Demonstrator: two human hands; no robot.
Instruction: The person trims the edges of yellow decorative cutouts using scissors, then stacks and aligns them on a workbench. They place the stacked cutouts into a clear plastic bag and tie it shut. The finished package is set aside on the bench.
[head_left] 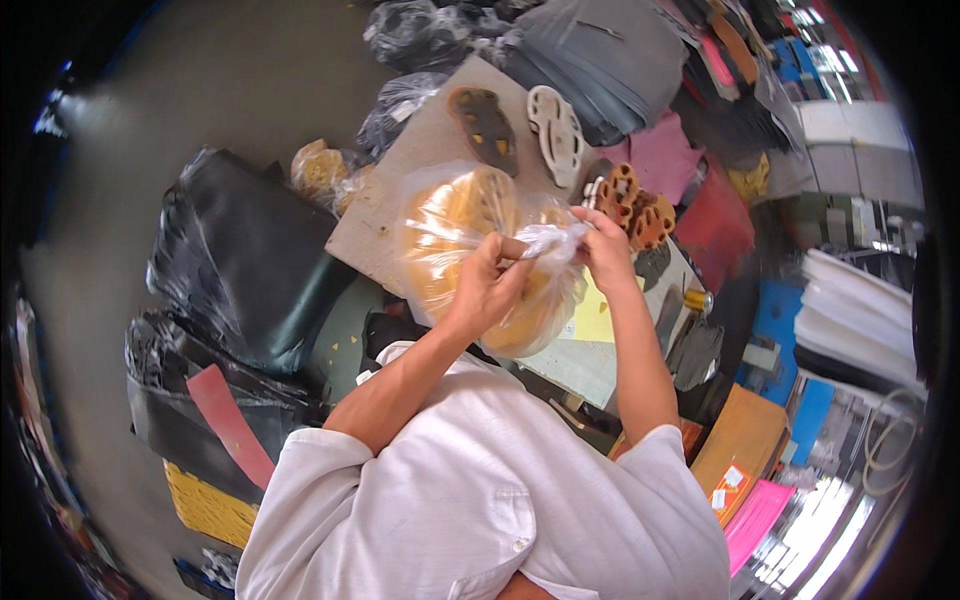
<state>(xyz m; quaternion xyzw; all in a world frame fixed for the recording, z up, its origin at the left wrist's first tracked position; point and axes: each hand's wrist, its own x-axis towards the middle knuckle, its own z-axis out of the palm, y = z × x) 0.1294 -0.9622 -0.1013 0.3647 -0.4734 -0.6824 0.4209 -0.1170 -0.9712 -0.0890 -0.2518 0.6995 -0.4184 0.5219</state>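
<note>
A clear plastic bag (440, 240) full of yellow-tan pieces rests on the work table (375, 215) in front of me. Its neck is gathered into a twisted strand (553, 240) between my hands. My left hand (490, 285) pinches this neck from the left, thumb and fingers closed. On the other side, my right hand (606, 252) is closed on the same twisted plastic. Beyond the bag lie a dark brown sole-shaped piece (483, 130) and a white sole-shaped piece (556, 135) with slots. Several orange-brown pieces with holes (640, 205) sit right of my right hand.
Black wrapped sheets (250, 260) are stacked at the left, with a pink strip (230, 425) below. Grey sheets (595, 65) pile up beyond the table. A yellow can (698, 300) and a brown box (738, 440) are at the right.
</note>
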